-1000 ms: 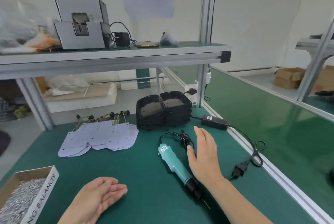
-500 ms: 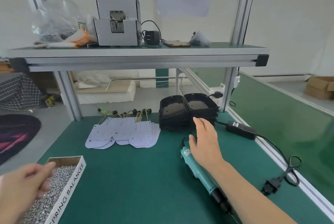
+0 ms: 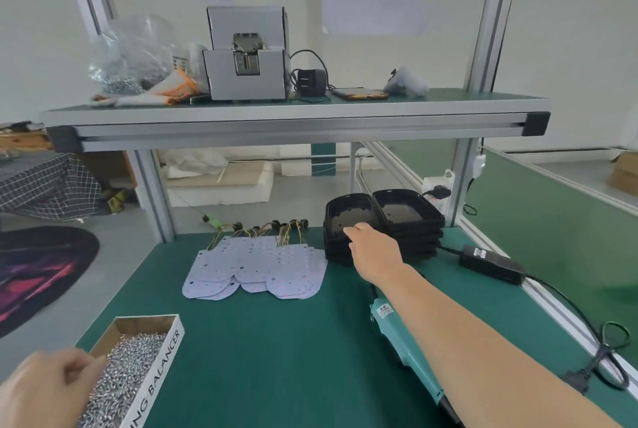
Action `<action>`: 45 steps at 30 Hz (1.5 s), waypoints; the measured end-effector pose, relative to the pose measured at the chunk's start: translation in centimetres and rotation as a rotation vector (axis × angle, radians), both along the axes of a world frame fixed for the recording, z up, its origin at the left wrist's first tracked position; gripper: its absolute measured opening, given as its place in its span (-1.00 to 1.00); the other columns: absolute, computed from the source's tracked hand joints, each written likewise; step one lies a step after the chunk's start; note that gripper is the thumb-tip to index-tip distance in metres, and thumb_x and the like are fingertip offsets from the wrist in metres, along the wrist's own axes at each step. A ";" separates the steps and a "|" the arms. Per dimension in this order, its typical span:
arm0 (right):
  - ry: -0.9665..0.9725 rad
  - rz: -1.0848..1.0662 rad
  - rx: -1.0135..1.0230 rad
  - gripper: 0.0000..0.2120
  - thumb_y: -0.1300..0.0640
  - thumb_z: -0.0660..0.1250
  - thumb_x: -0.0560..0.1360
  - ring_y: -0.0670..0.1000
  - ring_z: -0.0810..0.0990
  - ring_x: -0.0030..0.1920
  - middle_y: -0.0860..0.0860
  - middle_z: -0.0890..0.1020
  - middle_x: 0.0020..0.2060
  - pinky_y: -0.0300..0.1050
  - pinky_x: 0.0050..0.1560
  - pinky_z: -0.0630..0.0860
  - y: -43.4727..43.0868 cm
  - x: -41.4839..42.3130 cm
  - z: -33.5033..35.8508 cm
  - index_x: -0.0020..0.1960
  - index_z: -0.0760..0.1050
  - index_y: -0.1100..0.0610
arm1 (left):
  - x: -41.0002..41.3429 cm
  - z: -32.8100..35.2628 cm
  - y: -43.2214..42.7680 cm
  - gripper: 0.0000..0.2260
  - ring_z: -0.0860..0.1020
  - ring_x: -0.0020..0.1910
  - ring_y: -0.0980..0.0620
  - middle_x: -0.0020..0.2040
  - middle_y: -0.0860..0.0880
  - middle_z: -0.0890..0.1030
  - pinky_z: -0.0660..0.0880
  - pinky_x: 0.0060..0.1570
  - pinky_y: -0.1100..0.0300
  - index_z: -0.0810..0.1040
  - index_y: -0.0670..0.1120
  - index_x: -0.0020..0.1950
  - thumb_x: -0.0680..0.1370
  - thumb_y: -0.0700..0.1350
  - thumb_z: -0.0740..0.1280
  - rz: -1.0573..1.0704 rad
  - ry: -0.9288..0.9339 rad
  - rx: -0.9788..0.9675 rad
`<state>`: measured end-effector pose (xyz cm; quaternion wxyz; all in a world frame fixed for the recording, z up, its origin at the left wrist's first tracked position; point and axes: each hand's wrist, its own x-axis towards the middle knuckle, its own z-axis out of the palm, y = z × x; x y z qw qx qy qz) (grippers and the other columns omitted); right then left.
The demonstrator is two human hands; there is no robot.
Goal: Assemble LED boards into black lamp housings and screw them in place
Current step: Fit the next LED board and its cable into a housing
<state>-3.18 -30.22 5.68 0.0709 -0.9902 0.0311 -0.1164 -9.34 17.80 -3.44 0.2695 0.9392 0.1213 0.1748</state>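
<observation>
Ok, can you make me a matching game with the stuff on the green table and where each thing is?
Things: 1 box of screws; 2 LED boards; 3 electric screwdriver; 4 black lamp housings.
Places: A under the right arm; B stacked at the right hand; C next to the left hand; D spread out mid-table.
Pairs: 1-C, 2-D, 3-A, 4-B.
</observation>
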 end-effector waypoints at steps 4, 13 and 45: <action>0.036 -0.033 -0.084 -0.68 0.25 0.25 0.61 0.18 0.60 0.05 0.08 0.45 0.23 -0.03 -0.11 0.44 0.2 1.4 -0.1 0.35 0.45 0.09 | 1.4 6.6 -5.6 -0.74 0.51 -0.49 0.02 -0.49 0.07 0.51 0.45 -0.38 0.18 0.56 0.10 -0.41 0.44 0.11 0.45 -0.020 -0.066 0.045; -0.198 -0.045 -0.007 -0.90 0.28 0.21 0.60 0.13 0.45 -0.20 0.07 0.50 0.02 -0.06 -0.24 0.26 -0.5 2.3 -0.6 0.06 0.46 0.15 | 14.3 9.4 -14.8 -0.79 0.56 -0.01 -0.10 0.13 -0.13 0.64 0.48 -0.06 0.13 0.59 -0.15 0.19 0.62 -0.20 0.22 -0.180 0.299 0.146; -0.374 0.221 0.449 -0.81 0.38 0.31 0.51 -0.11 0.54 -0.06 -0.10 0.56 -0.04 -0.26 0.02 0.43 -1.3 -1.4 0.8 -0.02 0.59 0.14 | 19.8 6.1 -27.3 -0.63 0.59 -0.08 -0.06 -0.18 -0.04 0.55 0.51 -0.12 0.17 0.41 -0.09 -0.24 0.48 0.16 0.44 -0.364 0.617 0.185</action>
